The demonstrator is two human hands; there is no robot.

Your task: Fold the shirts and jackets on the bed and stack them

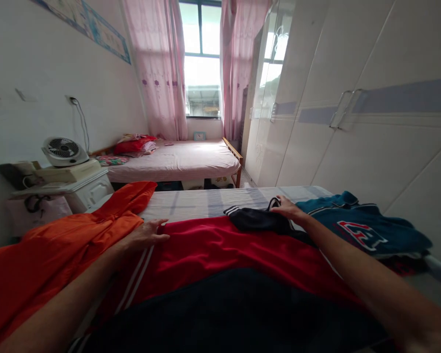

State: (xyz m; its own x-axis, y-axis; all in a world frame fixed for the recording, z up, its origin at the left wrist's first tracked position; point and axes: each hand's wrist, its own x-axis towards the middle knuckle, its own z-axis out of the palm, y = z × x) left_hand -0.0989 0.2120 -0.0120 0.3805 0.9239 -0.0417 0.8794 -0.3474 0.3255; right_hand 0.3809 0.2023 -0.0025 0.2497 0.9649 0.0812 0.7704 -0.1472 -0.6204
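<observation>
A red and dark navy jacket (206, 250) with white side stripes lies spread on the bed in front of me. My left hand (152, 233) rests at its upper left corner, thumb and fingers apart, beside the orange garment (113, 215). Near the jacket's upper right, my right hand (287, 208) has its fingers closed on the edge of a dark sleeve (259, 220) with a white-striped cuff. A dark loop of that cloth stands up by the fingertips. To the right of this hand lies a folded teal top (353, 223) with a letter patch.
A checked sheet (191, 201) covers this bed. Beyond it stands a second bed (183, 157) with pink bedding. On the left, a fan (64, 149) sits on a white cabinet (90, 189). White wardrobes (353, 157) line the right side.
</observation>
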